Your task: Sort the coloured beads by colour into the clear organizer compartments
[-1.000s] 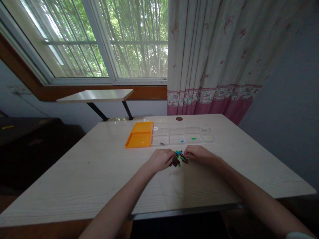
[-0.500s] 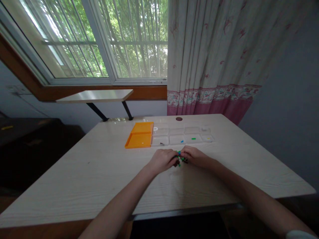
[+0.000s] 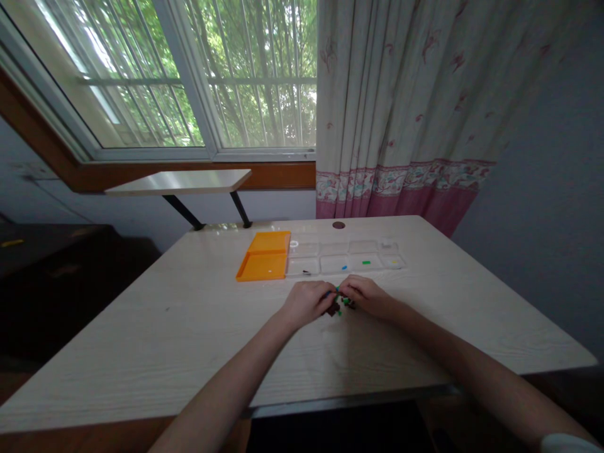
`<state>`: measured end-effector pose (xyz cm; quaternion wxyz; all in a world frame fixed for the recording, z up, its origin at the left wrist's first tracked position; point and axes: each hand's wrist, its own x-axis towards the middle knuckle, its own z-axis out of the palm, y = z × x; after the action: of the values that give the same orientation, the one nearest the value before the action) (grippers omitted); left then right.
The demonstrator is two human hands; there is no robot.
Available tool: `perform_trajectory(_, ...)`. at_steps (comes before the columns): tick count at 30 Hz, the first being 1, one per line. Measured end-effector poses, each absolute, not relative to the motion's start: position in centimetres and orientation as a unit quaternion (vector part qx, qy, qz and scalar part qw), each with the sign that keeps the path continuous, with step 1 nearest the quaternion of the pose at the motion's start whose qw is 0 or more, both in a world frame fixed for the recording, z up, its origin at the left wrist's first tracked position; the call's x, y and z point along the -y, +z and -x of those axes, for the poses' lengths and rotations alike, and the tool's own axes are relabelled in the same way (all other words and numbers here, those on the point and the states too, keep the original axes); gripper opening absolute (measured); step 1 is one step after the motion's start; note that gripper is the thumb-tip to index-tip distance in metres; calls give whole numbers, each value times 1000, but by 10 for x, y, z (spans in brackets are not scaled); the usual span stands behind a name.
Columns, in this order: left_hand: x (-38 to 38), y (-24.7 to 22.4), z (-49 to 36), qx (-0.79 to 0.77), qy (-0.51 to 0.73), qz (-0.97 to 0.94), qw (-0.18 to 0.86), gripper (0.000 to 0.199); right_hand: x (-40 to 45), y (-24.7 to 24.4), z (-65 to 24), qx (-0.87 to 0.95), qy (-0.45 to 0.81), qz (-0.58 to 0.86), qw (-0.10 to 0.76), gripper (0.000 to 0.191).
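Note:
Above the middle of the table, my left hand (image 3: pixel 307 302) and my right hand (image 3: pixel 367 296) meet fingertip to fingertip, both closed in a pinch. Between them is a small cluster of plastic bricks (image 3: pixel 337 289), with green and a little blue showing; the fingers cover most of it. Just below the fingertips, dark brown pieces (image 3: pixel 333 309) and a few green pieces (image 3: pixel 346 301) are visible. They are too small to tell whether they are joined to the held cluster or lie on the table.
Beyond my hands, a clear compartment tray (image 3: pixel 334 257) holds a green piece (image 3: pixel 366 262), a blue piece (image 3: pixel 344 267) and other small bits. An open orange case (image 3: pixel 262 267) adjoins its left side. A raised shelf (image 3: pixel 184 181) stands at the table's (image 3: pixel 189 352) back left.
My fingers have shifted slightly around the small bricks. Less blue shows between the fingertips now. The tray and orange case have stayed in place.

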<state>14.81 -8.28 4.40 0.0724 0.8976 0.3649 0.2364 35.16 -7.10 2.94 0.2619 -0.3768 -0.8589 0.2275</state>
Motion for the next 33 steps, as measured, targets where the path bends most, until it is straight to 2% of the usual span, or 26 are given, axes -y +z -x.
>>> perform_trajectory(7, 67, 46, -129, -461, 402, -782, 120, 24, 68, 34, -363, 885, 145, 379, 228, 20)
perform_trajectory(10, 64, 46, -124, -470, 437, -757, 125, 24, 70, 34, -363, 901, 132, 356, 212, 19)
perform_trajectory(26, 70, 46, -130, -469, 438, -757, 121, 24, 72, 28, -357, 903, 124, 368, 185, 12)
perform_trajectory(33, 49, 38, -113, -564, 385, -727, 70, 26, 73, 27, -358, 910, 116, 350, 189, 16)
